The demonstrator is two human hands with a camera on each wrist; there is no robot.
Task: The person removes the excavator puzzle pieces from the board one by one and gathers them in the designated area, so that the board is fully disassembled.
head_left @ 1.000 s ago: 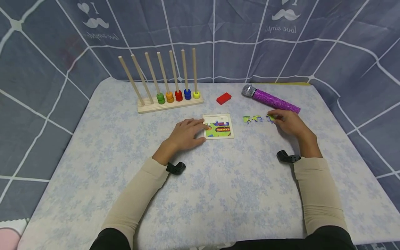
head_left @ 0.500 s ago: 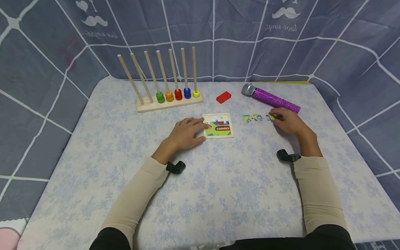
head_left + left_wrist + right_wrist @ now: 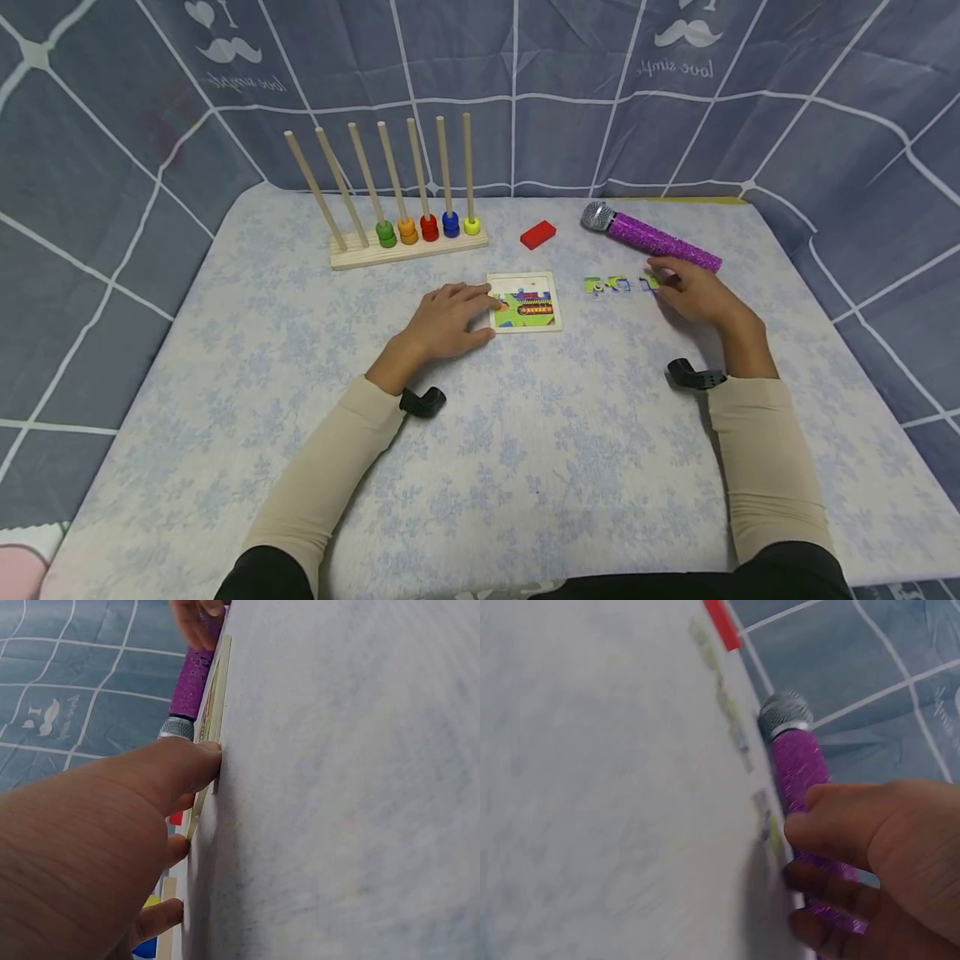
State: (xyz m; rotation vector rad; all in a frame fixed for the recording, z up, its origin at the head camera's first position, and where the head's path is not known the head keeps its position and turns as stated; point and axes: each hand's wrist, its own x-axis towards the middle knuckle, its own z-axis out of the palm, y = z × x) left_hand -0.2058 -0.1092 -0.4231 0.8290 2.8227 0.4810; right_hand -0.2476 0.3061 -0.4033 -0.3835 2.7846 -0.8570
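Note:
My left hand rests at the left side of a wooden-framed jigsaw puzzle, its fingers spread and touching the frame, thumb at the near corner. The picture inside shows an orange tracked vehicle on green, with a bare white strip along the top. To the right, small green and purple puzzle pieces lie in a row. My right hand is at the row's right end, fingertips right beside the last puzzle piece. In the right wrist view, the thumb overlaps this piece's edge and the other fingers are loosely bent.
A purple glittery microphone lies just behind my right hand. A red block sits behind the puzzle. At the back left stands a wooden peg rack with coloured rings low on several pegs. A grey curtain hangs behind the table.
My right hand's fingertips have shifted slightly back and right, uncovering more of the last puzzle piece. My left hand has stayed in place on the puzzle frame.

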